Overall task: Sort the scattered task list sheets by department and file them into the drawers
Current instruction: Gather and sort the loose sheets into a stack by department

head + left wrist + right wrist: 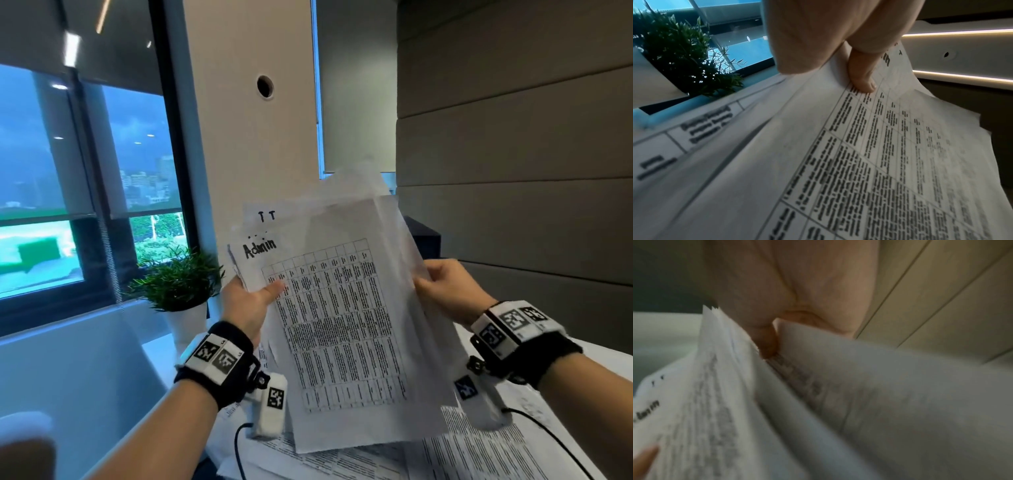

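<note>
— While both hands are up in front of the chest, where exactly is the paper?

— A fanned bundle of task list sheets (346,308) is held in the air above the counter (589,377). The front sheet is thin white paper printed with a dense grid table and has "Admin" (259,247) handwritten at its top; a sheet behind it shows the letters "T T" (267,216).

— How do the fingers sit?

— The left hand (247,305) pinches the bundle's left edge, its thumb (861,73) pressed flat on the printed face. The right hand (445,291) pinches the right edges, with fingers (766,340) slipped between sheets, splitting the bundle into two leaves; that wrist view is blurred.

— What about edges and free room?

— The sheets' top corners flop and curl, staggered rather than squared. More printed sheets (479,452) lie loose on the counter under the hands, overlapping, with a black cable (548,435) across them. A leafy potted plant (178,281) in a white pot stands near the left hand, beside the window (68,171). A smooth white pillar (250,137) rises behind the bundle, and a ribbed panelled wall (513,137) closes the right side.
</note>
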A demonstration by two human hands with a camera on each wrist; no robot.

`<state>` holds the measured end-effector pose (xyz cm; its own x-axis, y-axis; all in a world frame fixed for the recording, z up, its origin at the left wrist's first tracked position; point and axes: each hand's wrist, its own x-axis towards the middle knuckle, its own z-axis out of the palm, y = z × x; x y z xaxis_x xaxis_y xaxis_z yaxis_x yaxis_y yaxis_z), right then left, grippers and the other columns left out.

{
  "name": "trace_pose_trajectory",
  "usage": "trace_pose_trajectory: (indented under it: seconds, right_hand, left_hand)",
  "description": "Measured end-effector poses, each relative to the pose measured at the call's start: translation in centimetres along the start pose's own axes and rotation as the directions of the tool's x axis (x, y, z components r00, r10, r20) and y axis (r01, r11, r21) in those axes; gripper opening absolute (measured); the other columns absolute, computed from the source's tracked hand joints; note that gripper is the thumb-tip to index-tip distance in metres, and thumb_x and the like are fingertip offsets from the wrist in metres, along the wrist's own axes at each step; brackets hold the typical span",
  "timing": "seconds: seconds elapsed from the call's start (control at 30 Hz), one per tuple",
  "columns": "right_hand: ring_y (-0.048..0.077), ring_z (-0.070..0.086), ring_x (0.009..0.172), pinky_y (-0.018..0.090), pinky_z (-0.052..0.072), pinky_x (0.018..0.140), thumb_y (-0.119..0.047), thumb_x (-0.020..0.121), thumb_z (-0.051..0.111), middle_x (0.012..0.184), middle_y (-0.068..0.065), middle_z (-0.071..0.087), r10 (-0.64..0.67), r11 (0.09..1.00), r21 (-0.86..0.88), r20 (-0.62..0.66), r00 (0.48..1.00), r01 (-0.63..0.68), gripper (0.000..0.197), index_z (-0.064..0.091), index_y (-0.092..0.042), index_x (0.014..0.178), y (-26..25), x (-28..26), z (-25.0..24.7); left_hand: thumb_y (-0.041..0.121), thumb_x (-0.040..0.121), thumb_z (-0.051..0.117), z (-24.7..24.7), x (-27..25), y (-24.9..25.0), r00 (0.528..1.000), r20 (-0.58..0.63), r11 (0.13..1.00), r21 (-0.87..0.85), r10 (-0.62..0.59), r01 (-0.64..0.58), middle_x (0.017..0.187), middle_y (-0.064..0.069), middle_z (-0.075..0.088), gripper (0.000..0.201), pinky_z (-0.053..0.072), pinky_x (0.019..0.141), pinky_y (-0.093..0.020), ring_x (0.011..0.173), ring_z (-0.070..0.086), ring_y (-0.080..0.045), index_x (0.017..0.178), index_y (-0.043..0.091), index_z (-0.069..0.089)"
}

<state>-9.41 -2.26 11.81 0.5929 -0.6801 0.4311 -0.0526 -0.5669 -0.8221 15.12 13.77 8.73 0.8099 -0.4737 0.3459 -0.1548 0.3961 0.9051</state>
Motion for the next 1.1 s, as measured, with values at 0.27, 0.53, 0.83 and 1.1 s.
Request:
trace_pose_trajectory:
  seconds: [0.27, 0.53, 0.83, 1.1]
  right_hand:
    - [0.026, 0.069, 0.078, 0.033, 0.057, 0.070, -0.033, 0.098, 0.047, 0.090, 0.013, 0.073, 0.153, 0.921, 0.368, -0.034, 0.988, -0.130, 0.036, 0.070, -0.005, 0.097, 0.7, -0.5, 0.7]
    - [0.027, 0.071, 0.090, 0.041, 0.059, 0.078, -0.062, 0.054, 0.080, 0.098, 0.010, 0.074, -0.071, 0.921, 0.388, 0.128, 0.989, 0.016, 0.071, 0.068, -0.012, 0.103, 0.7, -1.9, 1.0]
    - [0.009, 0.071, 0.083, 0.031, 0.056, 0.077, -0.061, 0.065, 0.073, 0.086, -0.006, 0.075, -0.094, 0.987, 0.141, 0.083, 0.992, 0.082, 0.052, 0.069, -0.018, 0.094, 3.2, -2.6, 1.4]
    - [-0.013, 0.056, 0.106, 0.004, 0.044, 0.086, -0.078, 0.076, 0.044, 0.115, -0.021, 0.060, -0.224, 0.974, 0.016, -0.051, 0.973, 0.225, 0.070, 0.052, -0.026, 0.123, 3.7, -2.7, 0.5]
  left_hand:
    - [-0.006, 0.080, 0.066, 1.2, -1.1, 0.2, 0.999, 0.046, 0.997, -0.081, 0.000, 0.004, 0.095, 0.001, 0.069, 0.031, 0.048, 0.090, -0.035, 0.091, 0.065, -0.017, 0.106, 0.011, 0.063]
    - [0.000, 0.078, 0.073, 2.5, -1.8, 0.6, 0.969, -0.204, 0.989, -0.019, 0.138, -0.145, 0.080, 0.011, 0.066, 0.026, 0.049, 0.071, -0.022, 0.076, 0.064, -0.008, 0.090, 0.022, 0.066]
    - [0.018, 0.075, 0.079, 2.8, -5.0, 0.3, 0.989, 0.039, 0.988, 0.040, 0.145, -0.146, 0.086, 0.002, 0.071, 0.028, 0.055, 0.077, -0.024, 0.083, 0.066, -0.001, 0.099, 0.017, 0.066]
    - [0.024, 0.069, 0.082, 3.2, -5.0, -0.4, 0.983, 0.178, 0.993, 0.092, 0.054, -0.071, 0.076, 0.016, 0.072, 0.021, 0.054, 0.066, -0.012, 0.071, 0.067, 0.007, 0.085, 0.022, 0.068]
